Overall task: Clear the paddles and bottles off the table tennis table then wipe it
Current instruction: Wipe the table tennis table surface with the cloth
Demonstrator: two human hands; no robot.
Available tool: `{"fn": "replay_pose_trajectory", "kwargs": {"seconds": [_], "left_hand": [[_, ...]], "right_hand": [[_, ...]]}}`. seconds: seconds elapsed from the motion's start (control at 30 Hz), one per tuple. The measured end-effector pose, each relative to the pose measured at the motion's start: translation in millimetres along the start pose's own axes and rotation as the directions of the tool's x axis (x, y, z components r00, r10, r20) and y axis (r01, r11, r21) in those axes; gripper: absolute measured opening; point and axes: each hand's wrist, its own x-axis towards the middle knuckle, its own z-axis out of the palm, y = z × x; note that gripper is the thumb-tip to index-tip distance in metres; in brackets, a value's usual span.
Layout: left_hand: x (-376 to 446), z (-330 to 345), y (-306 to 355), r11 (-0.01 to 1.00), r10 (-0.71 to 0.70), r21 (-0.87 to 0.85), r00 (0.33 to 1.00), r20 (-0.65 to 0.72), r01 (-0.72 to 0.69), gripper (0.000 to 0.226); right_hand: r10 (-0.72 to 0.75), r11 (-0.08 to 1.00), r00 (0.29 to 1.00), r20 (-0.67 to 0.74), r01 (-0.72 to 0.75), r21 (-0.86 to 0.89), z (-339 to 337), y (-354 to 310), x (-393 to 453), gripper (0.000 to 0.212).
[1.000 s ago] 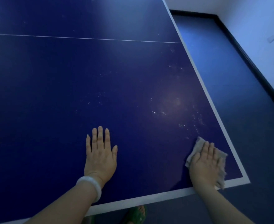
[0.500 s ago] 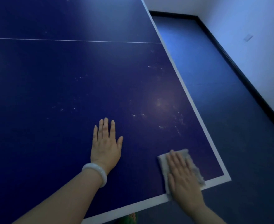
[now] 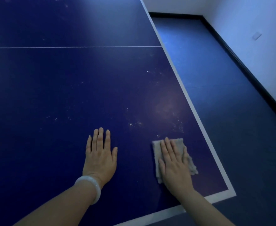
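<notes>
Paddles and bottles are showing nowhere; we are pressing the cloth flat-fingered with our right hand near the worktop's right corner, left hand resting open, specks remaining ahead.

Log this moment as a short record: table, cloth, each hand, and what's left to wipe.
table: blue, white edge lines, no paddles or bottles in view
cloth: pale, flat on the table near the right corner
right hand: flat on the cloth, pressing it
left hand: flat on the bare table
bracelet: left wrist
left to wipe: pale specks beyond the cloth
</notes>
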Motion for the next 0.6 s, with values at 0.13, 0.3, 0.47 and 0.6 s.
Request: {"fn": "replay_pose_trajectory", "kwargs": {"seconds": [0.13, 0.3, 0.47, 0.6], "left_hand": [[1.5, 1.4, -0.1, 1.000, 0.004, 0.023, 1.000, -0.011, -0.004, 0.066], [1.0, 2.8, 0.2, 1.000, 0.012, 0.028, 0.999, -0.032, -0.012, 0.065], [1.1, 2.4, 0.8, 0.999, 0.008, 0.049, 1.000, -0.029, -0.007, 0.065], [1.4, 0.9, 1.4, 0.999, -0.002, 0.049, 1.000, -0.016, 0.002, 0.066]], "right_hand": [[0.124, 0.991, 0.992, 0.006, -0.124, -0.056, -6.8, 49.2, 13.5, 0.062], [0.613, 0.767, 0.788, 0.046, -0.608, 0.204, -32.4, 50.8, 118.0, 0.059], [0.285, 0.946, 0.951, 0.123, -0.299, 0.121, -36.8, -41.8, 172.9, 0.060], [-0.181, 0.981, 0.980, 0.076, 0.175, 0.082, -23.3, -83.8, 137.0, 0.063]]}}
